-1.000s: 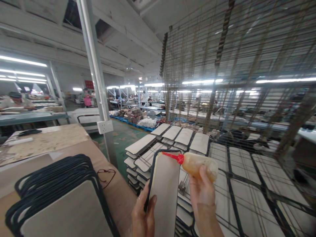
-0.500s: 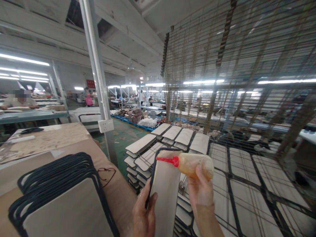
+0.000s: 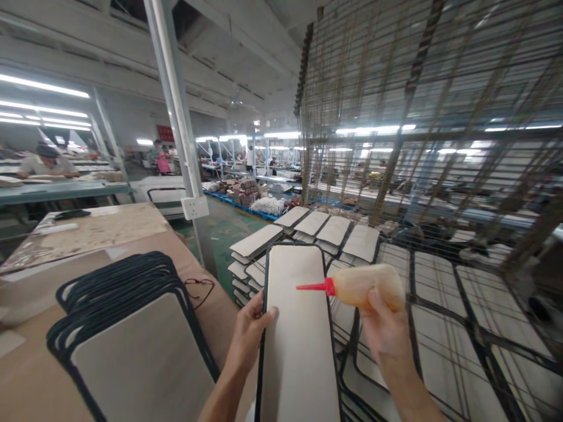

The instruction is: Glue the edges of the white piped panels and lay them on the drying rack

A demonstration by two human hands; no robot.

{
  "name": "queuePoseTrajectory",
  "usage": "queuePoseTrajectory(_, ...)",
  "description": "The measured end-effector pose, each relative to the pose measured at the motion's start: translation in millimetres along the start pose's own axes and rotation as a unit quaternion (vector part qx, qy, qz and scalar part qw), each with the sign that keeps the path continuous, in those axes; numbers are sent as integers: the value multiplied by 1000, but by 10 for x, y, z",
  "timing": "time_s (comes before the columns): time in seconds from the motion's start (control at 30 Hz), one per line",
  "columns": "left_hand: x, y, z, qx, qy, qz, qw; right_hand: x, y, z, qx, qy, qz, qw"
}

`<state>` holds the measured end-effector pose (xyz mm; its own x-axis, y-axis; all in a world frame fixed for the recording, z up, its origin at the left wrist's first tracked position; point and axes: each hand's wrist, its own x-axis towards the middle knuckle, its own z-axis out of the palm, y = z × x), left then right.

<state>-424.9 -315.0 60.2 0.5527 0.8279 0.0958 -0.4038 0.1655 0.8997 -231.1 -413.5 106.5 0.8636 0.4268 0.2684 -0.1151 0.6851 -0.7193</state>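
A long off-white panel with dark rounded edging stands tilted in front of me, its pale face toward me. My left hand grips its left edge, thumb lying on the face. In my right hand is a squeeze bottle of yellowish, see-through plastic, fingers wrapped round its body. Its red nozzle points left, over the upper part of the panel's face; whether the tip touches the surface I cannot tell.
On the brown-covered table at left lies a stack of dark-edged panels, with eyeglasses beside it. Wire racks bearing pale panels fill the right. A metal post rises ahead. A person sits far left.
The panel has turned so its face shows more fully toward me. My right hand and the bottle have moved right; the nozzle has left the panel's top left corner. My view has shifted slightly.
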Motion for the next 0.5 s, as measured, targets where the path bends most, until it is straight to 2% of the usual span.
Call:
queuePoseTrajectory(0.07, 14, 24, 25, -12, -11, -19, 1000, 93, 58, 28, -14, -6, -4, 1000)
queuePoseTrajectory(0.13, 51, 57, 39, -30, -7, -37, 999, 65, 100, -15, -33, -17, -3, 999)
queuePoseTrajectory(0.3, 210, 120, 1, -56, 38, -56, 996, -416, 164, -392, -125, -81, 59, 987)
queuePoseTrajectory(0.37, 253, 105, 5, -54, 34, -59, 996, -478, 158, -455, -147, -81, 56, 984)
queuePoseTrajectory(0.43, 270, 71, 51, -52, 18, -75, 996, -340, 117, -397, -110, -37, 20, 993)
queuePoseTrajectory(0.5, 267, 33, 133, -58, 1, -100, 993, -79, 51, -293, -63, 13, -22, 998)
